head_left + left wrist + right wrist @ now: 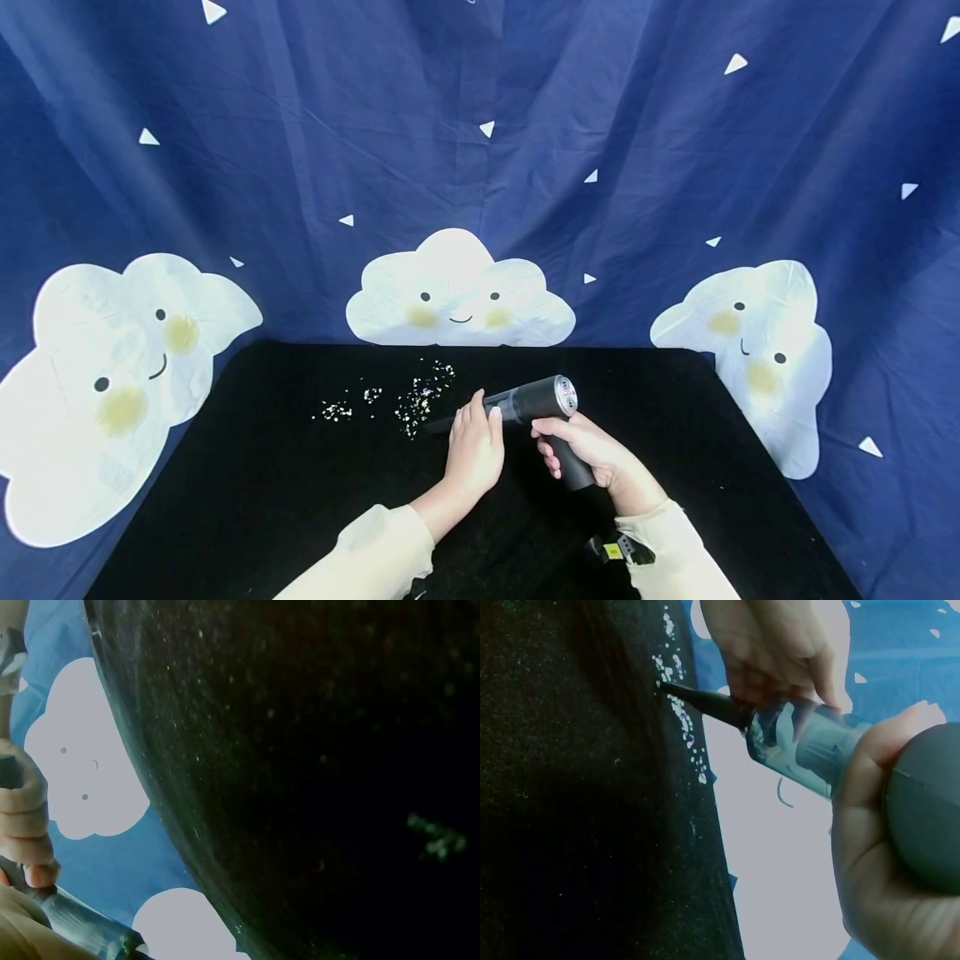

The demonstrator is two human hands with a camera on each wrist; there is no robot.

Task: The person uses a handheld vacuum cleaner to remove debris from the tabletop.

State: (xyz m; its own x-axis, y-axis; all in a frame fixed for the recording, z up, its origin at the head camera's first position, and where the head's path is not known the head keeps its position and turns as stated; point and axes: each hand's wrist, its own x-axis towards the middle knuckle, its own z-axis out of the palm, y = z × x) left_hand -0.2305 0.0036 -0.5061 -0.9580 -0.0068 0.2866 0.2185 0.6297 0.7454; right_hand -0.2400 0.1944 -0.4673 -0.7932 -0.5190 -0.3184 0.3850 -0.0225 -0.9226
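A black handheld vacuum (542, 398) is held tilted over the black tabletop, its narrow nozzle (709, 705) pointing left and down. Its pistol-style handle is gripped by my right hand (592, 450), fingers wrapped round it. My left hand (476, 446) holds the front of the body, where the nozzle meets the clear dust cup (780, 739); the hand hides part of that joint in the head view. White crumbs (420, 400) lie scattered at the nozzle tip, which overlaps them in the right wrist view. Bits show inside the clear cup.
Smaller clusters of crumbs (336, 411) lie further left on the black table (262, 500). Behind the table's far edge hangs a blue curtain (465, 175) with white clouds and triangles. A black device with a yellow label (613, 551) is at my right wrist.
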